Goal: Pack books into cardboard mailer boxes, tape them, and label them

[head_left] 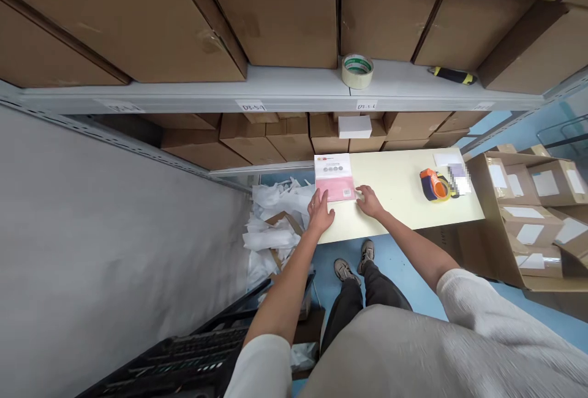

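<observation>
A flat pink-and-white printed packet (335, 179) lies at the left end of the cream tabletop (390, 180). Its white upper part carries print and several grey round marks, and a small white label sits on the pink lower part. My left hand (320, 212) rests over the packet's lower left corner, fingers spread. At the packet's right edge is my right hand (369, 201), its fingers apart and their tips close to the lower right corner; whether they touch it I cannot tell. Neither hand is wrapped round anything.
An orange tape dispenser (434, 185) and papers (452, 159) lie on the table's right. A shelf edge (294, 98) above holds a tape roll (357, 71) and a cutter (452, 75). A carton of small boxes (500, 232) stands right, white bags (271, 239) left.
</observation>
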Tool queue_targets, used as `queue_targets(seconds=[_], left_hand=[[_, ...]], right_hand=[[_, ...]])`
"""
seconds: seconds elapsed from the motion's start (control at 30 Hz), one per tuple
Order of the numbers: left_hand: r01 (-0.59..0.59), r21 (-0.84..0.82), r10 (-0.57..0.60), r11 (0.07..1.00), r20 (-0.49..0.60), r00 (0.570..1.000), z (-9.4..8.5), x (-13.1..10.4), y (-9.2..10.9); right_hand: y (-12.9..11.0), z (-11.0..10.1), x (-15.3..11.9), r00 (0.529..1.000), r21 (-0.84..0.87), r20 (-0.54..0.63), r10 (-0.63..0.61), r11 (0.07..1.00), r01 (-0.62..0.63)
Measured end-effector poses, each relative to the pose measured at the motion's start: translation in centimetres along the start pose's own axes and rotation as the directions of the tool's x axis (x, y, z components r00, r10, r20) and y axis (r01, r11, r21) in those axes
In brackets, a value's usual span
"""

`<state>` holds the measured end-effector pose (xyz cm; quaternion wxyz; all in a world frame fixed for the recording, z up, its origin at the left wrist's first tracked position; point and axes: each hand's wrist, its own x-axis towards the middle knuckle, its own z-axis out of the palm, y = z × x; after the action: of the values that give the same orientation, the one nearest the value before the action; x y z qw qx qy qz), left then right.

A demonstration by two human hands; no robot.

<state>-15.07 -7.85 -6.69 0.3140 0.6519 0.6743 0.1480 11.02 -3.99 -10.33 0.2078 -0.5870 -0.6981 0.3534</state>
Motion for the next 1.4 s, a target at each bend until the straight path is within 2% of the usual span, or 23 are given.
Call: queue_targets(seconds=[0.27, 0.47, 0.67, 0.87, 1.03, 1.23, 1.33, 1.4], left_hand=[[-0.028, -0.189, 0.021, 0.982, -0.039, 0.999, 0.6, -4.5, 2.5], [-0.099, -0.36, 0.074, 0.928, -0.082, 0.994, 1.6, -8.9, 3.0], [0.006, -0.486, -0.028, 0.874, -0.039, 0.999, 2.4, -13.2, 2.5], [0.045, -0.591, -0.055, 0.805, 0.001, 0.998, 2.9, -15.0, 3.3], [0.014, -0.644, -0.059, 0.765, -0.048, 0.997, 2.2, -15.2, 4.8], [-0.002, -0.683, -0.182, 0.73, -0.198, 0.963, 0.4, -15.9, 6.0], [0.0, -0.698, -0.257, 0.716, -0.263, 0.93, 0.3, -17.4, 6.6], [0.009, -0.719, -0.319, 0.695, -0.298, 0.9, 0.9, -19.1, 7.2]], right_hand=[[-1.2, -2.8, -6.2, 0.995, 0.042, -0.072, 0.062, 0.997, -0.059], [-2.7, -4.5, -12.0, 0.981, 0.098, -0.056, 0.183, 0.979, -0.177], [-3.7, -6.6, -16.6, 0.968, 0.142, -0.08, 0.238, 0.964, -0.225], [-3.3, -8.6, -19.8, 0.955, 0.176, -0.098, 0.281, 0.949, -0.262], [-2.8, -9.7, -19.2, 0.966, 0.156, -0.044, 0.255, 0.957, -0.245], [-3.6, -10.6, -14.0, 0.993, 0.141, 0.057, 0.1, 0.984, -0.107], [-4.4, -10.6, -11.4, 0.987, 0.141, 0.158, -0.019, 0.99, -0.003], [-5.0, -10.3, -10.0, 0.967, 0.151, 0.235, -0.102, 0.986, 0.067]])
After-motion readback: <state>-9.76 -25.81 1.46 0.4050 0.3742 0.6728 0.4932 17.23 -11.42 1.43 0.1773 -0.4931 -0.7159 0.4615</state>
